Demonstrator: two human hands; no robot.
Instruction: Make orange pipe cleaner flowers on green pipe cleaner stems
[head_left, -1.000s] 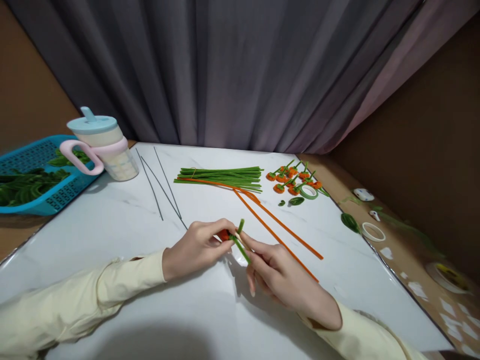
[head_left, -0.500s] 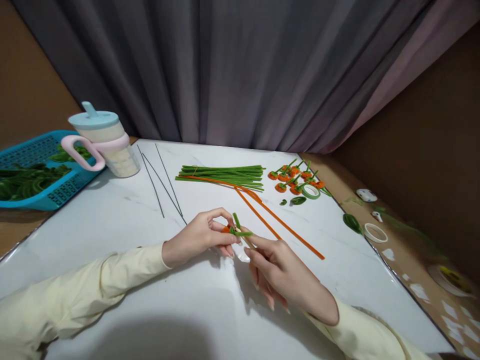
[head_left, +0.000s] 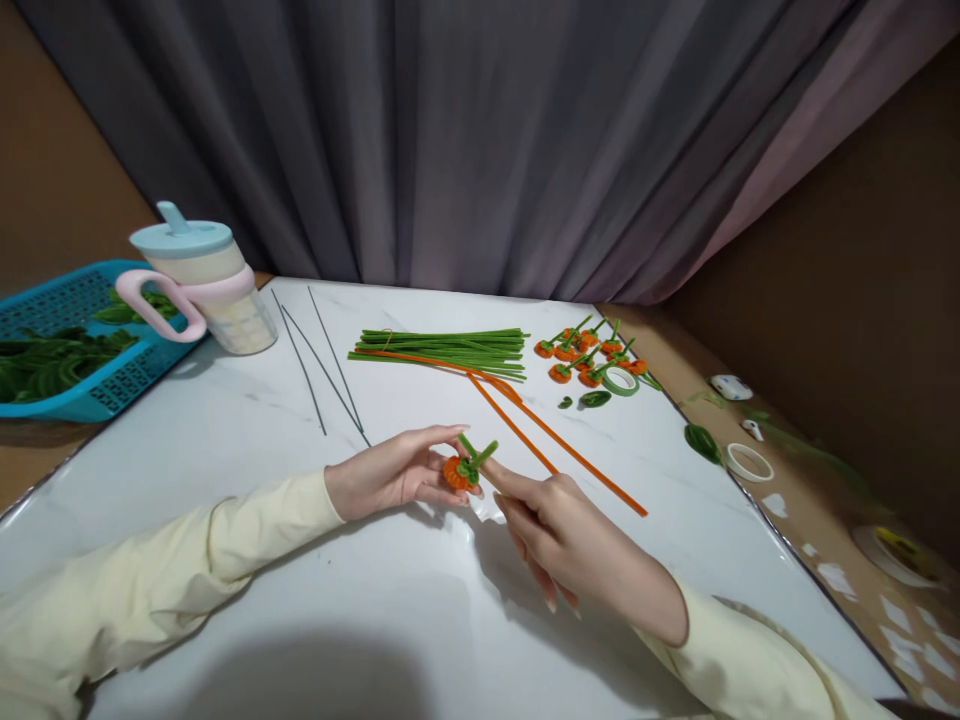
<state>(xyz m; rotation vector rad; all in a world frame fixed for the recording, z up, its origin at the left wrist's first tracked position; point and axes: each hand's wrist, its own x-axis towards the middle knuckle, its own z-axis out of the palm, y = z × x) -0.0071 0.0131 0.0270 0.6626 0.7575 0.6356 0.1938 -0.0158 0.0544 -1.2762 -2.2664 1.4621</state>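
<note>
My left hand (head_left: pixel 397 468) holds a small orange pipe-cleaner pumpkin (head_left: pixel 459 474), its thumb and fingers around one side. Two short green pipe-cleaner ends (head_left: pixel 480 452) stick up from the pumpkin's green top in a V. My right hand (head_left: pixel 559 525) reaches in from the right with its index finger stretched out, the tip at or touching the green top. Its thumb is apart from that finger, and the other fingers hang loosely bent. Beyond the hands lie long orange pipe cleaners (head_left: pixel 577 447) and a bundle of green pipe cleaners (head_left: pixel 442 347).
Several finished orange pumpkins (head_left: pixel 561 372) lie at the back right beside a roll of green tape (head_left: pixel 621 381) and a green leaf (head_left: pixel 595 399). Thin dark wires (head_left: pixel 322 355) lie left of centre. A lidded cup (head_left: pixel 240 310) stands near a blue basket (head_left: pixel 112 395) of green pieces.
The pumpkin has turned upright and shows more of its orange side. My left fingers have opened out around it, and the green ends now point up instead of sideways.
</note>
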